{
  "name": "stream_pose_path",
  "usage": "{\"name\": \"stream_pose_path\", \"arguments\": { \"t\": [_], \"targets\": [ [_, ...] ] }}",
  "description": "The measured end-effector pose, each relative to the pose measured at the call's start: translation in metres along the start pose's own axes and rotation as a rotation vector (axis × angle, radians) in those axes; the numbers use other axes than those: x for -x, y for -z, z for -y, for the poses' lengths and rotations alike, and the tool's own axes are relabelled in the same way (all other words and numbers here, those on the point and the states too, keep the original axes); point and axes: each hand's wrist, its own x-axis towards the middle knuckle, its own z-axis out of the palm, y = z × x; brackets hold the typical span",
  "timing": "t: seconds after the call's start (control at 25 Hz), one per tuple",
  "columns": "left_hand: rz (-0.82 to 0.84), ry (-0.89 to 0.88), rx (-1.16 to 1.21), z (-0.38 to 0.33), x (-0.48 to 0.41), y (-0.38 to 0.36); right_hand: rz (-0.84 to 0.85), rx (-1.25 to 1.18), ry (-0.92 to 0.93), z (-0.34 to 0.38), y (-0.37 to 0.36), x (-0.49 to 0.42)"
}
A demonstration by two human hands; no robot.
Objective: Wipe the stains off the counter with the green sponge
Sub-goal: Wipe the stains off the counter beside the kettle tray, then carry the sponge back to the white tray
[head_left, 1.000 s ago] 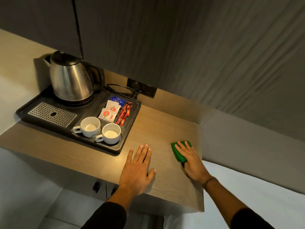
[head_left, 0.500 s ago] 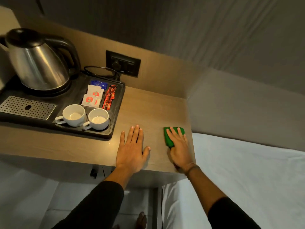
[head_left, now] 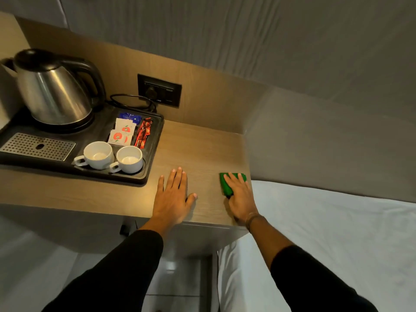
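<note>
Clad in 2 long black fabric sleeves (head_left: 126, 266), both pushed up short of the wrists, leaving forearms bare. Thin dark band (head_left: 251, 218) circling the right wrist. Left hand (head_left: 172, 199) and right hand (head_left: 242, 199) bare, without gloves or rings. Short, pale fingernails on the left.

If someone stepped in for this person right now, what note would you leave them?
Right hand: pressing the green sponge flat on the counter, near its right edge by the bed.
Left hand: flat and empty on the counter, beside the tray.
Done: cannot tell; no stains show in this light.
Left: wipe the remaining counter, minding the cups on the tray.
</note>
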Motion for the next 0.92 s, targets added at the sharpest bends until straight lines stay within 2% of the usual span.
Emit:
{"name": "stream_pose_path", "arguments": {
  "t": [0.12,0.24,0.48,0.92],
  "targets": [
    [-0.035,0.013,-0.034,-0.006,0.031,0.007,-0.017,0.019,-0.001,0.009,0.001,-0.001],
    [-0.103,0.071,-0.061,-0.01,0.097,0.002,-0.03,0.109,0.185,0.023,0.0,0.036],
    [-0.14,0.368,-0.052,-0.013,0.279,-0.014,0.012,0.175,0.525,0.069,-0.041,0.15],
    [-0.193,1.014,-0.065,-0.011,0.66,-0.057,0.301,0.081,1.084,0.245,-0.168,0.433]
  ]
}}
